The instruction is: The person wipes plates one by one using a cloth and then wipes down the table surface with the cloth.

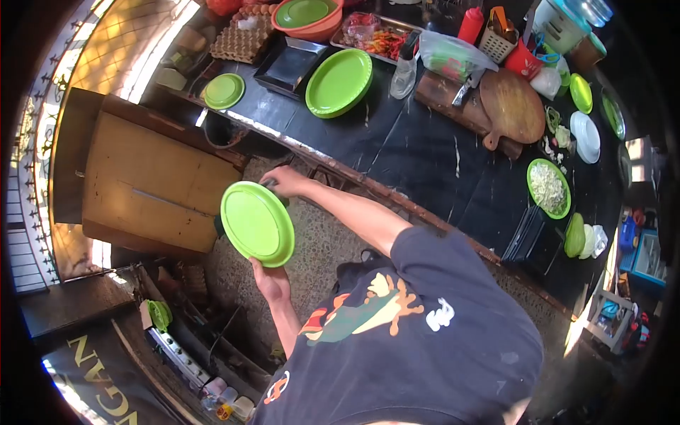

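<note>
A light-green plate [257, 221] is held up in front of me, tilted, above the speckled floor. My left hand [272, 280] grips its near rim, thumb against the plate and fingers partly hidden. My right hand [285, 181] is closed at the far edge of the plate, around something dark [270, 183] that is mostly hidden. Another bit of dark material shows at the plate's left edge; I cannot tell whether it is the same thing.
A black counter [414, 166] runs along the far side, bearing a large green plate [340, 81], black trays [292, 65], a round wooden board [511, 106] and a plate of shredded vegetable [547, 188]. A wooden cabinet [152, 180] stands left; a burner unit [180, 354] lies lower left.
</note>
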Demonstrator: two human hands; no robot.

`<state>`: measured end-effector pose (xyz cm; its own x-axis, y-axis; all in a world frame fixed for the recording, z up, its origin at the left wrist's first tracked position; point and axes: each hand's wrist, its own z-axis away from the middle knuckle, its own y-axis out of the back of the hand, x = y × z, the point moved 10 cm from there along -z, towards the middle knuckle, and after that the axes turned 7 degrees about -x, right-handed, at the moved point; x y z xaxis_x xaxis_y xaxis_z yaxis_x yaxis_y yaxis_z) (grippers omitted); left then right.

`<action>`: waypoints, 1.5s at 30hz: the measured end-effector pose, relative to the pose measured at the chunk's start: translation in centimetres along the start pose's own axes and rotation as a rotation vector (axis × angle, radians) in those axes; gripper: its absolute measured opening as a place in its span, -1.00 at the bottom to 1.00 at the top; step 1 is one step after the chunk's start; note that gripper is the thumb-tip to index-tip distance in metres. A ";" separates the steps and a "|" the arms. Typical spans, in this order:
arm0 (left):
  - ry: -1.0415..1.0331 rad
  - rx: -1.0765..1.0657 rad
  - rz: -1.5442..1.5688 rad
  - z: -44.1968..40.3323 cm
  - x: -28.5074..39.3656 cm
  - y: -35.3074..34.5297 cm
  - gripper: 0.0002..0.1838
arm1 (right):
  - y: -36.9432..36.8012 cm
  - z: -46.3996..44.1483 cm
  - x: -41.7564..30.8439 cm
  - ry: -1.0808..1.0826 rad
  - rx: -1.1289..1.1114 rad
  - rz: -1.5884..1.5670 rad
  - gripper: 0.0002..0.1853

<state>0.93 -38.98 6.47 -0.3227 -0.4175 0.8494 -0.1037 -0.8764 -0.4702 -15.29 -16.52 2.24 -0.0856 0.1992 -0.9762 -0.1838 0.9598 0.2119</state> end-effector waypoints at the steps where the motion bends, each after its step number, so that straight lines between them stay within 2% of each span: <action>1: 0.001 -0.003 -0.015 -0.1 1.0 -0.2 -0.31 | -0.3 0.5 -4.0 -0.001 -0.006 0.085 -0.64; 3: -0.105 0.041 -0.014 -0.3 3.6 -1.0 -0.31 | 0.4 0.8 -4.3 0.012 0.099 -0.001 -0.66; 4: -0.077 0.022 -0.019 -0.5 3.3 -1.1 -0.31 | 1.6 1.9 -3.9 0.023 0.195 -0.069 -0.67; 6: -0.076 0.009 0.014 -1.1 3.5 -0.4 -0.32 | 4.3 7.7 -3.4 0.008 0.242 -0.105 -0.68; 8: -0.041 -0.049 0.016 -2.1 2.2 -0.5 -0.33 | 7.1 14.8 -1.7 -0.158 0.354 -0.142 -0.68; 11: 0.058 -0.114 -0.041 -5.0 -1.4 -0.4 -0.36 | 13.4 27.9 -2.8 -0.193 0.738 -0.116 -0.69; 12: 0.105 -0.111 -0.052 -5.6 -2.6 -0.9 -0.37 | 15.6 32.8 -3.9 -0.116 0.909 -0.036 -0.73; 14: 0.222 -0.152 -0.006 -6.8 -5.2 -2.3 -0.39 | 18.9 43.1 -5.1 -0.178 1.202 -0.040 -0.80; 16: 0.289 -0.197 -0.001 -7.3 -6.9 -4.5 -0.40 | 20.8 53.9 -2.8 -0.039 1.573 -0.137 -0.79; 18: 0.315 -0.228 -0.005 -7.7 -8.2 -6.0 -0.42 | 22.0 63.0 -2.4 -0.182 1.801 0.065 -0.68; 19: 0.321 -0.251 -0.018 -7.4 -8.2 -6.9 -0.42 | 22.3 65.9 -3.2 -0.291 1.901 0.273 -0.68; 20: 0.324 -0.276 -0.030 -7.0 -8.2 -7.5 -0.43 | 22.6 67.1 -5.0 -0.443 1.880 0.613 -0.70; 22: 0.328 -0.292 -0.019 -6.0 -8.3 -7.8 -0.44 | 23.1 67.5 -3.5 -0.655 1.927 0.652 -0.72; 23: 0.322 -0.291 -0.009 -5.1 -8.0 -7.7 -0.44 | 23.4 66.5 -1.6 -0.643 1.915 0.746 -0.70; 24: 0.313 -0.287 0.000 -4.4 -7.6 -7.5 -0.44 | 23.7 64.5 0.7 -0.843 1.851 0.613 -0.68; 25: 0.297 -0.280 0.001 -3.7 -7.0 -7.0 -0.44 | 23.7 61.1 3.6 -0.799 1.785 0.621 -0.68; 26: 0.289 -0.272 0.001 -3.3 -6.6 -6.0 -0.44 | 22.3 55.6 4.1 -0.869 1.751 0.577 -0.71; 27: 0.263 -0.238 -0.011 -3.0 -6.2 -4.5 -0.44 | 20.5 48.7 4.9 -0.775 1.734 0.601 -0.72; 28: 0.240 -0.205 -0.025 -2.6 -5.6 -3.3 -0.43 | 18.0 38.8 3.9 -0.593 1.387 0.523 -0.72; 29: 0.193 -0.136 -0.051 -2.2 -4.5 -2.4 -0.40 | 13.4 28.5 5.3 -0.312 0.987 0.525 -0.70; 30: 0.168 -0.058 -0.113 -1.2 -2.6 -2.7 -0.39 | 7.6 19.9 4.0 -0.125 0.530 0.390 -0.70; 31: 0.107 -0.040 -0.097 -0.7 -1.5 -1.9 -0.37 | 3.0 15.2 2.0 -0.218 0.350 0.070 -0.68; 34: -0.120 -0.030 -0.055 -0.6 2.2 1.1 -0.34 | -3.6 9.7 -2.3 -0.128 0.250 0.022 -0.65; 37: -0.153 0.040 -0.001 0.0 3.6 5.9 -0.32 | -4.6 10.2 -2.7 -0.183 0.163 0.105 -0.62; 38: -0.159 0.060 0.035 0.0 3.8 7.9 -0.31 | -3.6 10.5 -4.2 -0.079 0.121 0.090 -0.58; 40: -0.143 0.071 0.053 -0.1 3.9 10.1 -0.31 | -0.4 13.1 -8.8 0.049 0.108 -0.213 -0.53; 42: -0.110 0.031 0.087 -0.3 3.4 10.5 -0.31 | 0.2 15.1 -9.6 0.121 0.015 -0.931 -0.48; 43: -0.100 0.058 0.091 -0.2 3.0 10.7 -0.31 | 0.7 16.8 -9.6 0.139 0.066 -1.158 -0.60; 44: -0.079 0.037 0.090 -0.9 2.4 10.5 -0.31 | -1.3 16.1 -1.9 0.133 0.107 -1.362 -0.66; 45: -0.070 0.008 0.094 -1.5 1.7 10.6 -0.32 | -1.8 18.8 2.4 -0.223 0.184 -0.502 -0.69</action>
<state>-2.17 -48.61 2.57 -0.2639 -0.5131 0.8167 -0.0681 -0.8347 -0.5464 3.20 -14.06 -1.32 0.1805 -0.2713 -0.9454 0.0262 0.9622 -0.2711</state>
